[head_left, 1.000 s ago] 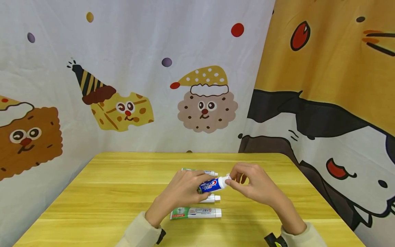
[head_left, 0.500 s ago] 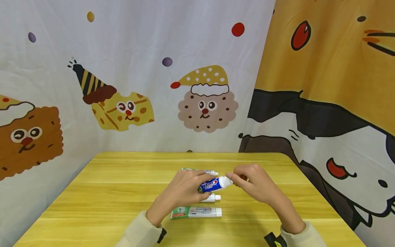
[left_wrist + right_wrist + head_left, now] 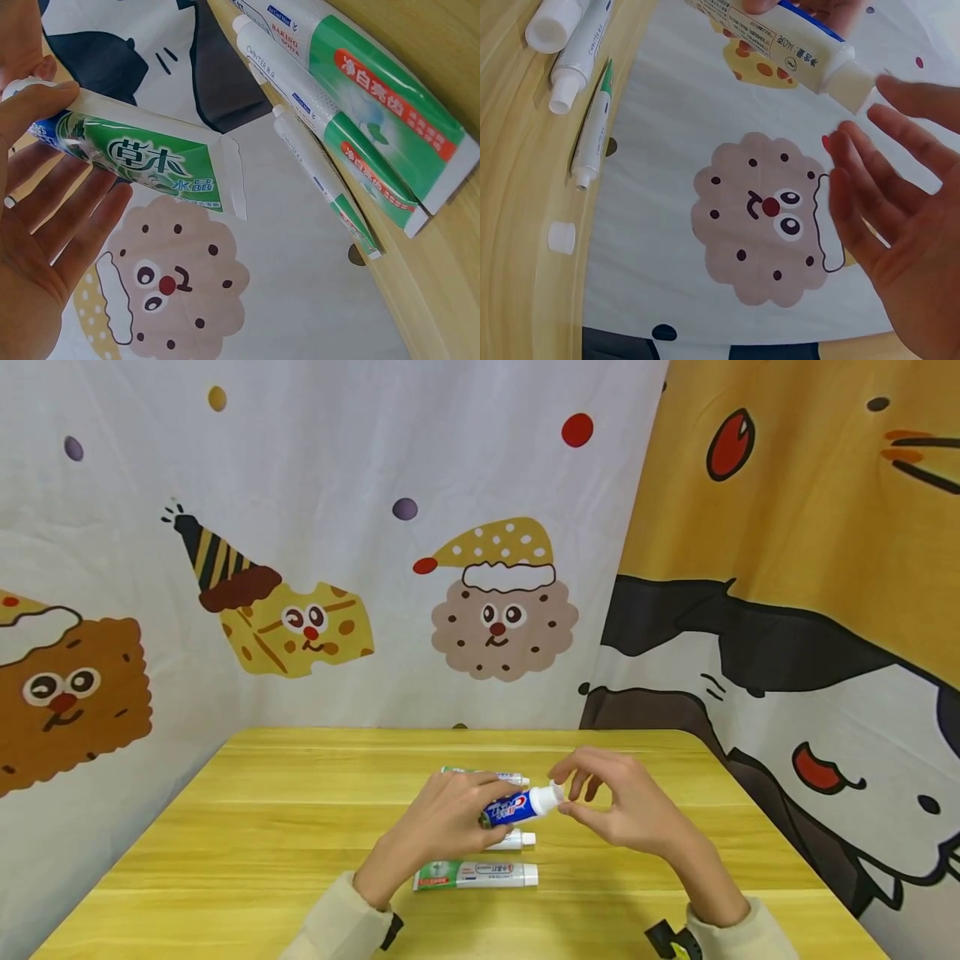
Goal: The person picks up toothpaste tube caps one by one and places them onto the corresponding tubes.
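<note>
My left hand (image 3: 450,814) grips a blue, green and white toothpaste tube (image 3: 510,808) over the table, its white cap (image 3: 546,798) pointing right. In the left wrist view the tube's flat green tail end (image 3: 157,156) sticks out past the fingers. My right hand (image 3: 626,802) is around the end of that cap with thumb and fingers spread apart. Seen from the right wrist, the thumb and index fingertips are right at the edge of the cap (image 3: 851,86), and the other fingers are extended.
Three white and green toothpaste tubes lie on the table below the hands: a large near one (image 3: 480,875), a middle one (image 3: 517,841) and a small far one (image 3: 513,779). The small tube's nozzle (image 3: 583,178) is bare; a loose white cap (image 3: 561,238) sits close by.
My right fingers pinched and turned at the cap, then spread apart around it. My left hand and the tube have stayed nearly in place.
</note>
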`<action>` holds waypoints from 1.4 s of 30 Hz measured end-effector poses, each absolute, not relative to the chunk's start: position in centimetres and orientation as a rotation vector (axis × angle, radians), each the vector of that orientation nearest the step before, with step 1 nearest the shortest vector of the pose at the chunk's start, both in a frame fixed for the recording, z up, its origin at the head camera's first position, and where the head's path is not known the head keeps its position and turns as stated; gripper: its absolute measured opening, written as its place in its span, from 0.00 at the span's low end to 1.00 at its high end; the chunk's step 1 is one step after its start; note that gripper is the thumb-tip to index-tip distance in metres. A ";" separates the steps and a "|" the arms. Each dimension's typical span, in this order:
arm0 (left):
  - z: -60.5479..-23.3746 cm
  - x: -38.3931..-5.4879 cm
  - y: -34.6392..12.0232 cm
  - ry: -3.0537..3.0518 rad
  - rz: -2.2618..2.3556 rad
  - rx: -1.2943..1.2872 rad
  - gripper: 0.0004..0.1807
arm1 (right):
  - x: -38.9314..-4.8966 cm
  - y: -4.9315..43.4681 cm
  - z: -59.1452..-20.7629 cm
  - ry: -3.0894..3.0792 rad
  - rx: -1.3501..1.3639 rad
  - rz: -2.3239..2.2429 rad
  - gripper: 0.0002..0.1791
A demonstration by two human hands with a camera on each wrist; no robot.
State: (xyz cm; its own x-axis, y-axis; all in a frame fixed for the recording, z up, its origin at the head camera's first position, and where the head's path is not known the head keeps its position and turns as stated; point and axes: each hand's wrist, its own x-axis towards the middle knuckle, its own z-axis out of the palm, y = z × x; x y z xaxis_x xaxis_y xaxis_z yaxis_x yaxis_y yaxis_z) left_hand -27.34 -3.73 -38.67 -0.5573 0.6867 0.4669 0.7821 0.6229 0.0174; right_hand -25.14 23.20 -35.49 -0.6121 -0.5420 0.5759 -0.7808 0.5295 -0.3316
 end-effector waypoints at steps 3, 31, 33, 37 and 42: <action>-38.6 -27.3 -3.8 -2.440 -0.311 -1.161 0.23 | -25.1 23.2 -35.5 -2.403 1.116 0.807 0.21; -38.6 -27.1 -3.8 -2.400 -0.290 -1.180 0.23 | -25.1 22.6 -35.6 -2.503 1.006 0.725 0.14; -38.6 -27.1 -3.8 -2.396 -0.297 -1.179 0.23 | -25.1 22.5 -35.7 -2.513 0.999 0.718 0.16; -38.6 -27.1 -3.8 -2.398 -0.315 -1.181 0.23 | -25.1 22.6 -35.7 -2.545 0.966 0.734 0.19; -38.6 -27.2 -3.8 -2.404 -0.313 -1.184 0.23 | -24.7 22.9 -35.4 -2.547 0.954 0.796 0.09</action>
State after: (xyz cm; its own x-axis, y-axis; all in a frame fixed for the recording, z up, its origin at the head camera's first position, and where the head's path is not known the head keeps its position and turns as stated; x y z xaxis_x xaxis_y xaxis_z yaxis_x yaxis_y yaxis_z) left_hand -27.17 -3.78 -38.60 -0.5366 0.6945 0.4793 0.7940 0.6078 0.0083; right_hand -24.75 22.93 -35.37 -0.7319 -0.5057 0.4567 -0.6758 0.6247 -0.3913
